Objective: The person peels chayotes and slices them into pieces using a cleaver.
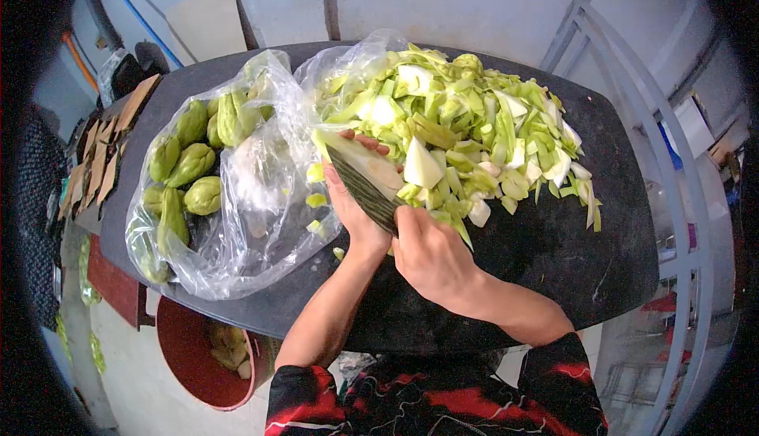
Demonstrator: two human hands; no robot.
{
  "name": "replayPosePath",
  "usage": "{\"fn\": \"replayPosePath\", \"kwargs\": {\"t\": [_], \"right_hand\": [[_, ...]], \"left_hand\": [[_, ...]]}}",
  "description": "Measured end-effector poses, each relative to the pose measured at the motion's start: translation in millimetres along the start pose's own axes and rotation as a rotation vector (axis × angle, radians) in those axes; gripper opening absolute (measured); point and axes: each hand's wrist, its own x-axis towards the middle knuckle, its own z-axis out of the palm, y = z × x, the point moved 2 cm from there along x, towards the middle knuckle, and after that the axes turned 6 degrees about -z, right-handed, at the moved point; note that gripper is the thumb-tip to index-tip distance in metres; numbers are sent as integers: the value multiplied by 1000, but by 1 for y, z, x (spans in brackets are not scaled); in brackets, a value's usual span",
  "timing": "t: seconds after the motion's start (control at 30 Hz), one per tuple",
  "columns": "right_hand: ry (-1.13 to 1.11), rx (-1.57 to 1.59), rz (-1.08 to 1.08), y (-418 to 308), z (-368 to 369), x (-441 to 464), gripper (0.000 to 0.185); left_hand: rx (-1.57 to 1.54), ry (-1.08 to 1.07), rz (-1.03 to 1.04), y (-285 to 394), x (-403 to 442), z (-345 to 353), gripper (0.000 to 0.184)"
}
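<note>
My left hand (357, 213) is closed around a pale, peeled piece of chayote (365, 163), its fingertips showing behind the far edge. My right hand (431, 252) grips a knife with a broad dark blade (360, 183); its handle is hidden in my fist. The blade lies slantwise along the near side of the piece, over my left palm. Just beyond both hands spreads a large heap of green chayote peelings and pale cut pieces (474, 128). To the left, a clear plastic bag (261, 266) holds several whole green chayotes (191, 164).
All this rests on a dark table (545, 278) with rounded corners. Below its left front edge stands a red bucket (186, 357) with pale pieces inside. A grey metal rail (672, 104) runs along the right, and cardboard pieces (99, 159) lie at the far left.
</note>
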Motion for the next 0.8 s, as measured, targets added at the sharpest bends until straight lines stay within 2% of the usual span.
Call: {"fn": "replayPosePath", "kwargs": {"t": [0.1,0.2,0.27,0.5,0.63,0.7,0.8], "right_hand": [[-20,18,22,1,-3,0,31],[-23,-25,29,2,0,-1,29],[12,-45,-34,3,0,0,15],[-9,-114,-14,2,2,0,15],[-17,14,36,7,-3,3,16],[-25,85,72,7,-7,4,16],[-28,76,76,10,-11,5,18]], "left_hand": [[84,-2,21,2,1,9,55],[-5,-95,-45,4,1,12,54],[71,-70,-44,6,0,13,54],[-3,-74,-141,9,-2,17,55],[92,-37,-89,2,-1,15,56],[341,-56,16,3,-3,18,55],[352,-126,37,2,-2,16,59]]}}
